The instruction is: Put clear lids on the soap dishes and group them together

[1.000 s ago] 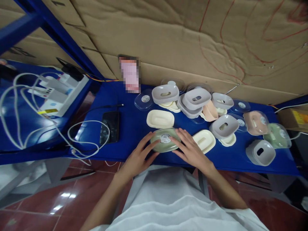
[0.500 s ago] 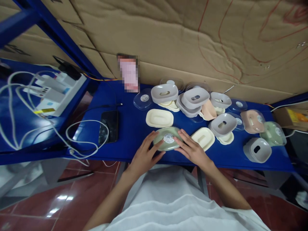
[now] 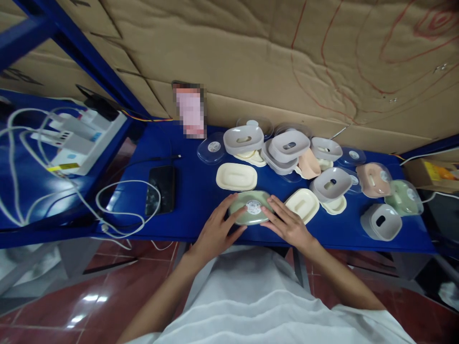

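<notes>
Both hands are on the green soap box [image 3: 251, 208], which sits at the near edge of the blue worktop [image 3: 201, 191], right in front of the person's body. Its clear lid with a round sticker faces up. The box lies with its long axis running left to right, and the hands take it from its two ends: the left hand [image 3: 215, 234] cups the left end with fingers spread along the near side and thumb toward the top, while the right hand [image 3: 289, 224] presses on the right end with fingers laid flat over the lid's edge. Neither grip is clenched; both are loose, open holds bearing on the box, and it rests on the worktop rather than being lifted. Both hands are equally near.

Just beyond the box lies a cream tray [image 3: 236, 176], and a second cream tray [image 3: 303, 204] lies just beside the right hand. A dark phone [image 3: 160, 189] and a white cable [image 3: 122, 210] lie well off to the left.
</notes>
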`<state>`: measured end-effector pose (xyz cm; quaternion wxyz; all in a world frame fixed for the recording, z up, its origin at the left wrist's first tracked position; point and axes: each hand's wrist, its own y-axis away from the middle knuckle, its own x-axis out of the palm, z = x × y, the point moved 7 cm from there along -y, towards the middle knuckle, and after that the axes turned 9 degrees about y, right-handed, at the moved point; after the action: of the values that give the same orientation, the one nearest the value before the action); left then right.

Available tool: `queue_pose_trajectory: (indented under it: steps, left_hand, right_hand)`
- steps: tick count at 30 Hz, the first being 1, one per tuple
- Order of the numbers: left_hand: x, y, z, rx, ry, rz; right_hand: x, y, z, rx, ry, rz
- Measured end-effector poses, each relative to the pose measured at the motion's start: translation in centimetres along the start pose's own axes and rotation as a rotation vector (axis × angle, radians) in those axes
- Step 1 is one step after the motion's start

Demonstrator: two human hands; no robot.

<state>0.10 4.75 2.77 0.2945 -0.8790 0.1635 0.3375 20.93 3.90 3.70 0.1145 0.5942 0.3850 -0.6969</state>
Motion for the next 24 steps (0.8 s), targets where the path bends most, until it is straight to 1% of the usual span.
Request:
queue_pose_trajectory:
  steps: [3,6,8,10,13,15,16,18,20,21,23,24]
  left_hand:
    - [-0.8,0.3,0.0,-0.001,0.007,-0.016]
    - [-2.5,1.9,0.2,-0.061,-0.02,0.0]
    - [-4.1,3.5,0.7,-0.119,-0.079,0.008]
    - [-5.9,5.0,1.5,-0.156,-0.164,-0.006]
    - [-8.4,6.2,2.6,-0.187,-0.29,-0.095]
    - [-9.2,6.0,3.0,-0.208,-0.343,-0.174]
    - [-9.2,5.8,2.9,-0.214,-0.355,-0.212]
    - [-8.5,5.0,2.1,-0.206,-0.352,-0.29]
    - [-6.9,4.0,0.7,-0.156,-0.302,-0.356]
    - [-5.8,3.3,-0.2,-0.109,-0.261,-0.349]
    - [-2.6,1.6,-1.8,-0.006,-0.176,-0.183]
    - [-1.1,0.8,-2.3,0.016,-0.16,-0.111]
  right_hand:
    - [0.0,-0.4,0.3,-0.024,-0.036,0.058]
    - [-0.2,-0.7,0.6,-0.075,-0.128,0.15]
    - [-0.6,-1.1,0.4,-0.048,-0.165,0.165]
    - [-0.7,-1.8,0.1,0.007,-0.156,0.16]
    - [0.6,-3.7,0.0,0.057,-0.098,0.212]
    - [1.9,-5.0,0.2,0.073,-0.07,0.255]
    - [2.4,-5.5,0.4,0.075,-0.064,0.267]
    - [2.9,-6.1,0.6,0.065,-0.074,0.278]
    - [2.6,-6.0,0.5,0.044,-0.116,0.281]
    - [2.1,-6.0,0.3,0.034,-0.145,0.27]
    - [0.8,-6.3,-0.6,0.018,-0.187,0.217]
    - [0.1,-6.9,-1.2,0.013,-0.186,0.175]
